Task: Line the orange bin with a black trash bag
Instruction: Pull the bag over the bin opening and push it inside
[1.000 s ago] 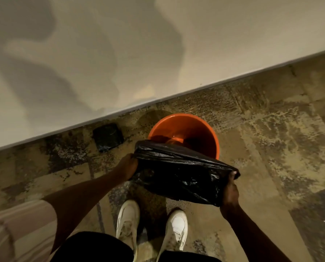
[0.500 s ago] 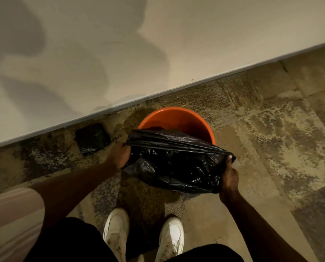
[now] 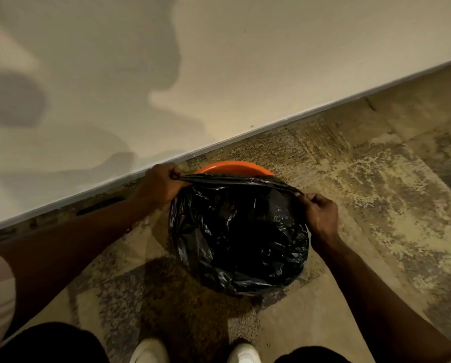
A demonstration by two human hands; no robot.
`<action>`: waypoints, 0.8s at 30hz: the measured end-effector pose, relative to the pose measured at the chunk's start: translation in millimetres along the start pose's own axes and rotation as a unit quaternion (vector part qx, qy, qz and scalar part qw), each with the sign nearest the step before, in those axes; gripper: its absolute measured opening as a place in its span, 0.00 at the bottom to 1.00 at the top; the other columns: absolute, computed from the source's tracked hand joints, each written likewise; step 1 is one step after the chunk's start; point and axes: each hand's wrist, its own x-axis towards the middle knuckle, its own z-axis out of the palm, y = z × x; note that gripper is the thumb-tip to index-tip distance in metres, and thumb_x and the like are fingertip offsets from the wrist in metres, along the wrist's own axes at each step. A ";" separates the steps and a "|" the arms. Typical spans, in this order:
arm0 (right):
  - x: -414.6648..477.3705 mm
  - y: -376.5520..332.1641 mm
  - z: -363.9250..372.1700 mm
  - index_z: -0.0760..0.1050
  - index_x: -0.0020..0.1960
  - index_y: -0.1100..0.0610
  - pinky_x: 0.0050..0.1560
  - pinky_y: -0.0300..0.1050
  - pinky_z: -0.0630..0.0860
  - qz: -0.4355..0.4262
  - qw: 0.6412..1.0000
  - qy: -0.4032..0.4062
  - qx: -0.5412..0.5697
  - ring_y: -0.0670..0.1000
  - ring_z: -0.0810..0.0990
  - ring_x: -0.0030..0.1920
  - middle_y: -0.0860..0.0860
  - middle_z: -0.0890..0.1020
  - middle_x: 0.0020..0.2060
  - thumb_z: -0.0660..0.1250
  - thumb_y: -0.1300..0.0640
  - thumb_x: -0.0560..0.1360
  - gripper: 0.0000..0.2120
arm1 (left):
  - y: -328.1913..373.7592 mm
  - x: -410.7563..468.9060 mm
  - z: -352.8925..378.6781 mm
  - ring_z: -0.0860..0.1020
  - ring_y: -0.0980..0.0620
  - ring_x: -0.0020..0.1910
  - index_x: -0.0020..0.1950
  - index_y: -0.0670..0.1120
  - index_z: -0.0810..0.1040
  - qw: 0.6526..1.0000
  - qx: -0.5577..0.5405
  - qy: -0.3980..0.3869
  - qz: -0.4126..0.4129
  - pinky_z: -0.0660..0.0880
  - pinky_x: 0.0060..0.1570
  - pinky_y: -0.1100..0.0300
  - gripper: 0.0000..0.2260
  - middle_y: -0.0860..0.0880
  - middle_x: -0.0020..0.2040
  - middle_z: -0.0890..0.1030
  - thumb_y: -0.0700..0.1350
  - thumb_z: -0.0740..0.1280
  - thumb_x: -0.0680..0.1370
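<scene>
While both hands gripped the bag's mouth, the scene read as follows.

Bin: the orange bin [image 3: 233, 167] stood on the floor just below the middle of the frame, close to the wall's base; only the far arc of its rim showed, as the bag hid the rest.

Bag: the black trash bag [image 3: 238, 231] draped over the near side of the bin, its mouth pulled into a taut line across the top and its crumpled body sagging toward the lower middle of the frame. Whether any of it sat inside the bin could not be told.

Left hand: the left hand [image 3: 159, 183], left of the bin, had its fingers curled tight around the bag's edge.

Right hand: the right hand [image 3: 321, 214], right of the bin, pinched the opposite end of the edge in a closed fist.

Step in hand: judged to be opening the mouth and fitting it over the rim.

How to do it well: the far layer of the edge probably needed separating from the near one, then carrying over the exposed far rim while the near layer stayed on the near side.

Risk: thin film could tear or slip if pulled too hard.

Floor: the worn floor [image 3: 376, 205] filled the right of the frame.
</scene>
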 end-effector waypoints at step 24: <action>57.7 -26.6 40.2 0.80 0.39 0.59 0.28 0.36 0.77 0.000 0.988 -0.155 0.023 0.44 0.80 0.26 0.49 0.84 0.28 0.76 0.57 0.78 0.11 | 10.3 44.7 -5.5 0.78 0.57 0.26 0.46 0.39 0.86 0.983 -0.136 -0.079 -0.092 0.72 0.22 0.68 0.08 0.47 0.36 0.83 0.42 0.81 0.73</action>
